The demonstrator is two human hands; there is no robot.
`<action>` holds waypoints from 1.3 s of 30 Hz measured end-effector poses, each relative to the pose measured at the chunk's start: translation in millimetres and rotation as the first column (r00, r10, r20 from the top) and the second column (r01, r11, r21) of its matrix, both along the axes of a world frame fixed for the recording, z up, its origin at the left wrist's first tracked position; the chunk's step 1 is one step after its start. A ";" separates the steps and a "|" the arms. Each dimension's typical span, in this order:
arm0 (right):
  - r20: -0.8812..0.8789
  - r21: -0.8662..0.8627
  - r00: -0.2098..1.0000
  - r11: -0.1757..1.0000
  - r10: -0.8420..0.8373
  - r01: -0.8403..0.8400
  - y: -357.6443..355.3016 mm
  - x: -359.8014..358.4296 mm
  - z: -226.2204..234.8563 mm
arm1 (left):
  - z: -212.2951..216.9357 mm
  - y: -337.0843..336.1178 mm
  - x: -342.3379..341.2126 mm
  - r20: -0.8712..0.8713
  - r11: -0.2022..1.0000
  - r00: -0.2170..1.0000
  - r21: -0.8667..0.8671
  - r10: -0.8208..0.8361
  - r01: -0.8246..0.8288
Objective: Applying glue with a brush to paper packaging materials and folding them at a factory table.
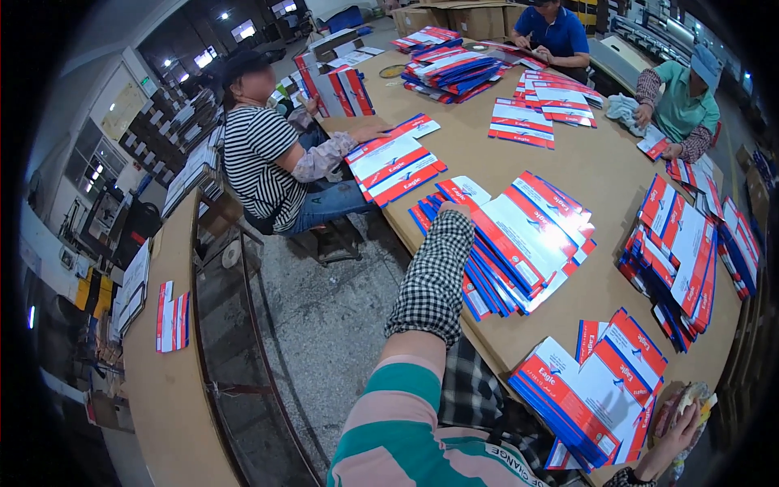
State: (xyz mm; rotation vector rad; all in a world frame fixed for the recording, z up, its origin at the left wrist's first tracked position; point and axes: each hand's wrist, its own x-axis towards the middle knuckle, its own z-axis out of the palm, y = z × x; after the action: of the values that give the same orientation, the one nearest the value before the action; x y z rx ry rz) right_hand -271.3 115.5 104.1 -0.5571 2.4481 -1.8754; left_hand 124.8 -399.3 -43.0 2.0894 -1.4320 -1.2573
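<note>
It was bright mid-view, esp. on the table [462,146], & dim at the back w/ a small lamp [225,15] & lit windows [243,31]. The shiny card pile [531,235] had white glare. Edges bent & went black. Far left maybe looked fuzzy.

Flat red-white-blue cartons [531,223] lie in an overlapping pile.
</note>
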 end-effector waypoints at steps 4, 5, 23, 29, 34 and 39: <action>-0.042 0.110 0.998 0.993 -0.046 0.050 9.6 -1.1 3.7 | 48.2 40.1 -30.1 0.105 0.994 0.989 0.007 0.108 -0.109; 0.032 -0.016 0.999 1.000 0.008 -0.007 4.5 20.1 22.3 | 61.2 48.9 -34.5 0.094 0.970 0.966 0.012 0.239 -0.241; -0.212 -0.059 0.887 0.900 0.411 -0.432 25.1 45.6 42.3 | 68.9 337.7 -107.4 0.041 0.513 0.549 -0.303 -0.835 0.803; -0.130 -0.214 0.833 0.805 0.538 -0.553 42.4 58.2 46.5 | 63.1 335.6 -137.7 0.326 0.056 0.292 -0.576 -0.899 0.815; -0.102 -0.198 0.842 0.819 0.530 -0.539 57.0 57.6 47.5 | 79.3 317.4 -174.8 0.282 0.165 0.210 -0.173 -0.936 0.971; -0.075 -0.247 0.852 0.818 0.518 -0.519 57.2 59.7 43.5 | 89.0 320.4 -188.0 0.356 0.164 0.113 0.117 -0.928 0.980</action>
State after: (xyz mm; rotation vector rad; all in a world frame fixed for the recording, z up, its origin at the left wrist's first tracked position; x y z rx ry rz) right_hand -211.6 172.8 147.6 -1.1083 1.7850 -1.9366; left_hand -63.1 -78.9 46.1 1.0354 -3.2566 -0.9450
